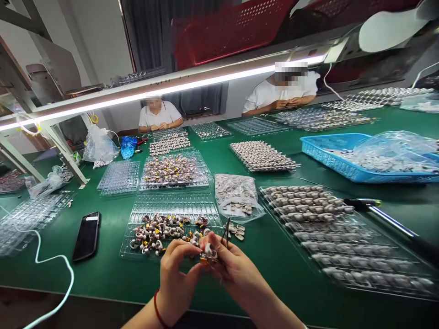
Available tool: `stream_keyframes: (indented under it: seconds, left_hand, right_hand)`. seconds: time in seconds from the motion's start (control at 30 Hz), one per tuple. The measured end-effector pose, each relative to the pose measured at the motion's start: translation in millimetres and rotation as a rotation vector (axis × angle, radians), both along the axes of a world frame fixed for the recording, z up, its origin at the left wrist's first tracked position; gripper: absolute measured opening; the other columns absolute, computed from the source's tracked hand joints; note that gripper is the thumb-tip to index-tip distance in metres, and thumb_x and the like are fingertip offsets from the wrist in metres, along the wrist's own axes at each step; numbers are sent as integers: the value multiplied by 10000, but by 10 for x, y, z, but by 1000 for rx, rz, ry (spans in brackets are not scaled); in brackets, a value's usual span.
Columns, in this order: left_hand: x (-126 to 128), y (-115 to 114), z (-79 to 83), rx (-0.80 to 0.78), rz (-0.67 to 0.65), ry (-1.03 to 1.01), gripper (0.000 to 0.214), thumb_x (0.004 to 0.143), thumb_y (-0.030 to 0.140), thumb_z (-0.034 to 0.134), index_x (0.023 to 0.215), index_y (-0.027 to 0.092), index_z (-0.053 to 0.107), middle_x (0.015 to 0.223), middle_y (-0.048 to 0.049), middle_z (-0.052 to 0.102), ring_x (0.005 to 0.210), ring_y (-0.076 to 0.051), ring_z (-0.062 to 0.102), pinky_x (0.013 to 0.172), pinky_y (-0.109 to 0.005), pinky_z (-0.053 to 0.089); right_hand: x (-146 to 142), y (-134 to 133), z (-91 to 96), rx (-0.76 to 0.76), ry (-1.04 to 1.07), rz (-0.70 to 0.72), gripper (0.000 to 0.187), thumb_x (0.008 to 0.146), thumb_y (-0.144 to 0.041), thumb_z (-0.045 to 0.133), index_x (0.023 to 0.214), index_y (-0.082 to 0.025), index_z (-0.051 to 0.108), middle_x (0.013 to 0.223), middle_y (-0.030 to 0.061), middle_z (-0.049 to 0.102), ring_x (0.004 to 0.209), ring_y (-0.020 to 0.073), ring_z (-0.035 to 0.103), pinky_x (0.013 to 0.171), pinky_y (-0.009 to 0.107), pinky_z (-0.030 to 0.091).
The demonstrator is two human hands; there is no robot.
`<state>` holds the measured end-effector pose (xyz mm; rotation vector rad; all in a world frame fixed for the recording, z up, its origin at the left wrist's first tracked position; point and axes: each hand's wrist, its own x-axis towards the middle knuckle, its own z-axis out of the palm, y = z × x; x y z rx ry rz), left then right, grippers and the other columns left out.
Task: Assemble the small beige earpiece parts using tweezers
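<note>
My left hand (178, 274) pinches a small white earbud-like part (210, 252) with a yellow tab, between thumb and forefinger. My right hand (240, 267) is closed at the same part from the other side. Dark tweezers (227, 230) stick up out of the right hand, tips pointing away from me. Just beyond my hands, a clear plastic tray (144, 205) holds a loose heap of similar parts (157, 230) with yellow tabs. Several beige oval pieces (239, 232) lie by my right fingers, in front of a clear bag (236, 192) filled with more of them.
To the right, a tray (308, 205) carries rows of grey-white pieces. A blue basket (336, 171) stands behind it. On the left lie a phone (86, 236) and a white cable (65, 269). Two people sit across the green table (113, 278), under a lit lamp bar (171, 87).
</note>
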<state>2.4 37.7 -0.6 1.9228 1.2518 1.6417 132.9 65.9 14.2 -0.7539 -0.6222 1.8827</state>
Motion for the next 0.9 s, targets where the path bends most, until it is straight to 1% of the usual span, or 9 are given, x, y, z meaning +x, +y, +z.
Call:
stream_keyframes:
  seconds: [0.13,0.23,0.33,0.47,0.57,0.67,0.77,0.83,0.9]
  left_hand:
    - [-40,-22,81,-58,-54,-41,139,761,140,758,872,217,726,799,-6,696,732,-144,664,693,-219,541]
    - [-107,-55,154,-146,-114,-69,137,801,164,724,924,220,741,871,-33,735,806,-170,690,752,-248,550]
    - [-182,-75,233,-201,-151,-52,152,809,170,718,949,222,750,890,-42,753,817,-178,699,762,-257,547]
    - [-235,-75,320,-234,-185,-30,148,791,182,741,932,217,763,853,-43,760,770,-173,697,729,-251,544]
    - [-231,-81,358,-268,-196,-53,126,780,218,755,904,206,773,824,-48,761,752,-175,696,714,-250,546]
    - [-221,-92,385,-358,-197,-107,144,761,279,774,874,191,780,799,-56,760,730,-178,695,700,-254,551]
    - [-222,-89,412,-516,-250,-216,218,738,361,785,856,178,780,783,-60,754,720,-186,699,685,-262,562]
    - [-223,-85,434,-603,-301,-283,251,728,394,785,845,172,777,786,-61,746,717,-189,701,678,-269,569]
    - [-215,-89,457,-607,-313,-284,246,726,396,787,828,173,775,796,-62,740,722,-188,697,684,-273,570]
  right_hand:
    - [5,-57,-26,3,32,16,483,575,-567,849,630,-141,629,612,-16,515,509,68,410,409,158,322]
    - [89,-55,-110,72,-36,23,431,670,-562,796,690,-155,657,575,-36,479,470,59,358,410,165,319]
    - [227,-49,-165,256,-211,2,414,731,-571,741,838,-171,712,592,-32,509,416,47,329,388,184,297]
    - [364,-74,-106,591,-400,38,271,808,-431,717,972,-216,740,843,39,620,466,60,439,416,198,374]
    - [371,-102,-29,744,-452,36,160,841,-322,692,970,-245,745,881,48,631,584,111,566,517,214,481]
    - [335,-122,9,834,-513,-14,104,844,-258,682,918,-252,755,842,46,645,670,152,626,559,218,517]
    - [303,-147,2,920,-549,-116,98,833,-199,684,881,-251,752,802,39,669,659,156,640,546,208,525]
    - [287,-174,-9,940,-579,-195,97,815,-178,697,868,-243,745,796,40,683,619,151,631,519,209,519]
    - [270,-209,-11,928,-613,-261,79,803,-182,709,853,-235,740,776,38,685,525,129,578,452,210,482]
